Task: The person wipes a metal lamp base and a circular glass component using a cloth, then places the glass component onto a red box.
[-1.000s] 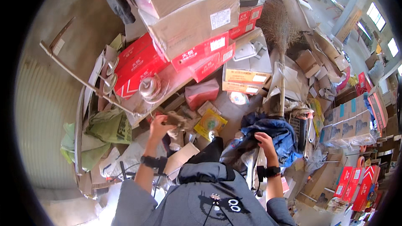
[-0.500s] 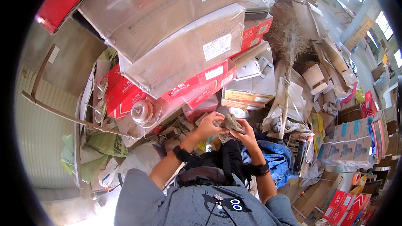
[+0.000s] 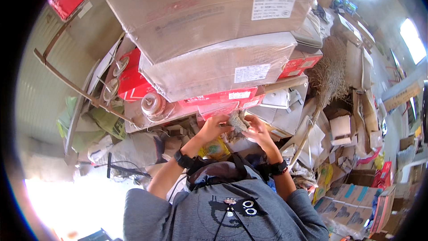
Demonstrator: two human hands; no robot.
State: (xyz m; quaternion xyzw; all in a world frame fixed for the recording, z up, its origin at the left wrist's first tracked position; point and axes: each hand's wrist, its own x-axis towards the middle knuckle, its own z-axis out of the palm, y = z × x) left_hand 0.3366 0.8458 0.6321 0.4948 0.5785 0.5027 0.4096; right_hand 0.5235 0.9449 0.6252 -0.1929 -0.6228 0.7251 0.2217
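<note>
A dirty, crumpled grey-brown cloth (image 3: 238, 121) is held in front of my chest, between both hands. It looks like thick knit or rag, but its exact kind does not show. My left hand (image 3: 214, 128) pinches its left side with bent fingers. On the other side, my right hand (image 3: 257, 130) grips the right edge with thumb and fingers. Just beyond the cloth lie flat red boxes (image 3: 218, 99) under large taped cartons (image 3: 218, 64). Below my hands a yellow plastic bag (image 3: 215, 149) shows among the clutter.
A spool-like round part (image 3: 153, 105) stands on a board at left, near a bent wooden strip (image 3: 67, 76). To the right are a twig broom (image 3: 329, 71), a carton with a white fitting on top (image 3: 276, 99) and torn cardboard (image 3: 341, 128). Shrink-wrapped boxes (image 3: 347, 203) lie lower right.
My view has turned, so the cartons sit farther right. Both hands and the cloth appear slightly higher, closer to the red boxes. The cloth has been turned and reshaped between my fingers.
</note>
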